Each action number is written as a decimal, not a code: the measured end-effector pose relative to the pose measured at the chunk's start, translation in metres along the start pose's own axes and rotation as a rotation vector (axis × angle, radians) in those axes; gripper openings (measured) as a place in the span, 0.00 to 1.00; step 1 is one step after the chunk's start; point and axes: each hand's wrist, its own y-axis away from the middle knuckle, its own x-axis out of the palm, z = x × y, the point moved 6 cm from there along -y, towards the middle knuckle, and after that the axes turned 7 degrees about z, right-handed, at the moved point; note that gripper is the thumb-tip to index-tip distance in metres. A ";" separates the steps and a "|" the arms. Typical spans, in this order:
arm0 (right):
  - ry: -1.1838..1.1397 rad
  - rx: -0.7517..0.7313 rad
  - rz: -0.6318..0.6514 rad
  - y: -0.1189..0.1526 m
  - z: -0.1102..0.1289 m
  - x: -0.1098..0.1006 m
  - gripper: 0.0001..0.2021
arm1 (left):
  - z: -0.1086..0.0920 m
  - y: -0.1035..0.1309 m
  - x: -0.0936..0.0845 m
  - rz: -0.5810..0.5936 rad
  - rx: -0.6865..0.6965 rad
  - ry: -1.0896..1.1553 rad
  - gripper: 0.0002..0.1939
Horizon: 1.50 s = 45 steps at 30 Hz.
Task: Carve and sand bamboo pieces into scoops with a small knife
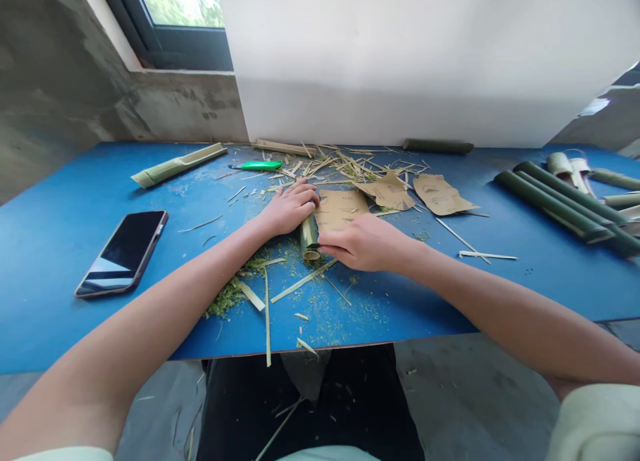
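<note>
A short bamboo tube (309, 237) lies on the blue table with its open end toward me. My left hand (291, 206) rests over its far part, fingers bent around it. At the tube's right side, near the open end, my right hand (353, 242) has its fingers closed on a small dark-edged piece that looks like sandpaper, pressed to the bamboo. Just beyond the right hand lies a brown sandpaper sheet (340, 206), printed side up. Two more torn brown pieces, one (387, 191) and another (443, 194), lie to its right. Green dust surrounds the tube.
A phone (123, 253) lies at left on the blue table (45, 247). Behind are a green cutter (261, 165), a split bamboo piece (180, 165) and thin strips (350, 164). Bamboo tubes (555, 204) lie at right, another (437, 146) at the back.
</note>
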 end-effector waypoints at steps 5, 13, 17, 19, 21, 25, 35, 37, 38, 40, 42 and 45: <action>-0.008 -0.003 0.029 0.000 0.002 0.001 0.21 | 0.001 0.001 0.000 0.007 -0.012 0.010 0.22; -0.019 0.024 0.020 0.000 -0.001 -0.001 0.20 | -0.002 0.003 -0.002 0.012 -0.025 0.023 0.22; -0.028 -0.002 0.034 0.000 0.000 0.001 0.19 | -0.002 0.002 -0.002 0.008 -0.027 0.022 0.22; -0.036 0.006 0.022 0.000 0.000 0.000 0.19 | -0.001 0.002 -0.002 0.013 -0.028 0.030 0.22; -0.035 0.037 0.004 -0.001 -0.001 -0.001 0.19 | -0.001 0.001 -0.002 0.005 -0.026 0.033 0.22; -0.041 -0.008 0.048 -0.002 0.001 0.000 0.19 | -0.003 0.002 -0.001 -0.009 -0.042 0.047 0.21; -0.290 0.169 -0.031 0.003 -0.031 -0.001 0.18 | -0.014 0.008 -0.002 -0.042 0.111 0.031 0.23; -0.330 0.103 -0.059 0.003 -0.030 -0.004 0.19 | -0.013 0.008 -0.001 0.002 0.130 0.019 0.23; -0.329 0.083 -0.067 0.002 -0.030 -0.005 0.19 | -0.012 0.008 -0.001 0.014 0.134 0.020 0.23; -0.289 0.091 -0.043 0.001 -0.034 -0.003 0.20 | -0.010 0.006 -0.002 0.027 0.123 0.032 0.22; -0.221 0.132 0.012 0.000 -0.040 0.003 0.20 | -0.008 0.005 -0.002 0.035 0.102 0.046 0.21; -0.143 0.130 0.045 -0.003 -0.045 0.010 0.20 | -0.006 0.004 -0.004 0.041 0.087 0.057 0.21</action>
